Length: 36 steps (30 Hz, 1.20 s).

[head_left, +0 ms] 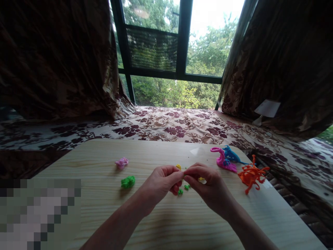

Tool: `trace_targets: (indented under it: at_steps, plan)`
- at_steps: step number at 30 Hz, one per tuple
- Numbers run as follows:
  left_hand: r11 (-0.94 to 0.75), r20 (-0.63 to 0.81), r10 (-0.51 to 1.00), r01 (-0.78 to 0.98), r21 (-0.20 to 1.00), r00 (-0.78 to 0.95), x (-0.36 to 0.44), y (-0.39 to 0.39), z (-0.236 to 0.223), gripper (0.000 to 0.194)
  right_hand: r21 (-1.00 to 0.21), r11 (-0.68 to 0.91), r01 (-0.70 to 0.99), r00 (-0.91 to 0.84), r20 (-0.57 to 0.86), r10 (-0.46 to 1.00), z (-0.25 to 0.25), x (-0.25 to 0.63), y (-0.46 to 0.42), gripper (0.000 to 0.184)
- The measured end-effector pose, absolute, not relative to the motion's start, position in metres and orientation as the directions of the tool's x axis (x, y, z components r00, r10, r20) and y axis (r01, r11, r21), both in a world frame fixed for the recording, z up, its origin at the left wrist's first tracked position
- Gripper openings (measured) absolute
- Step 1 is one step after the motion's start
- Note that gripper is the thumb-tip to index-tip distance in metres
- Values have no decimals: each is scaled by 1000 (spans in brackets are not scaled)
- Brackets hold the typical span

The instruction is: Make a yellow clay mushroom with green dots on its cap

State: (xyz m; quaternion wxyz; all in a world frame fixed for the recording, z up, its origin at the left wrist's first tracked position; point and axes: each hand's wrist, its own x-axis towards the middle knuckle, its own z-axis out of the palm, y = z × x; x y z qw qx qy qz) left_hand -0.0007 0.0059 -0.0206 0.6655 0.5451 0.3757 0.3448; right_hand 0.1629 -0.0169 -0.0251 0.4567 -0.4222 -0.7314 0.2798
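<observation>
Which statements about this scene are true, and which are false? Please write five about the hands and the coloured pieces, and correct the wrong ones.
1. The left hand and the right hand are close together above the pale wooden table. True.
2. The crumpled bright-green lump lies beside the right hand. False: this lump is on the left hand's side.
3. The stringy orange piece is on the right hand's side. True.
4. The crumpled pale-pink lump lies closer to the camera than the green lump. False: the pink lump lies farther away.
5. Small green pieces lie near the hands. True.
</observation>
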Motion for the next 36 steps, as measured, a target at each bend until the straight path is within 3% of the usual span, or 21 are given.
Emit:
trace_targets:
  at_steps: [8, 13, 16, 19, 22, 24, 29, 33, 36]
  plan:
    - [238, -147, 835, -106, 966, 530, -4, 5, -19, 21, -744, 515, 425, -259, 445, 857, -23, 164, -17, 8]
    - [256, -146, 867, -176, 950, 476, 0, 4, -20, 17, -742, 508, 438, -208, 467, 860, -19, 159, -21, 10]
    - [242, -149, 892, -173, 955, 426, 3, 2, -21, 13, -825, 419, 379, -129, 401, 907, -23, 152, -23, 11]
    - [221, -138, 903, -165, 961, 408, 5, 0, -21, 11, -936, 287, 206, -113, 269, 957, -28, 149, -20, 15]
    - [225, -134, 895, -172, 959, 425, 3, 0, -18, 11, -966, 218, 138, -82, 208, 975, -29, 156, -14, 19]
    - [227, -134, 884, -159, 961, 447, 0, 2, -16, 13, -960, 202, 193, -105, 184, 977, -28, 165, -11, 18]
    - [180, -140, 886, -49, 982, 442, -3, 6, -17, 22, -847, 227, 481, -369, 40, 929, -32, 180, -15, 16]
    - [189, -159, 882, -24, 982, 444, -1, 6, -19, 21, -660, 331, 674, -384, 70, 921, -41, 179, -21, 18]
    - [163, -137, 883, -19, 987, 448, -2, 6, -20, 18, -583, 375, 721, -392, 102, 914, -42, 179, -21, 17]
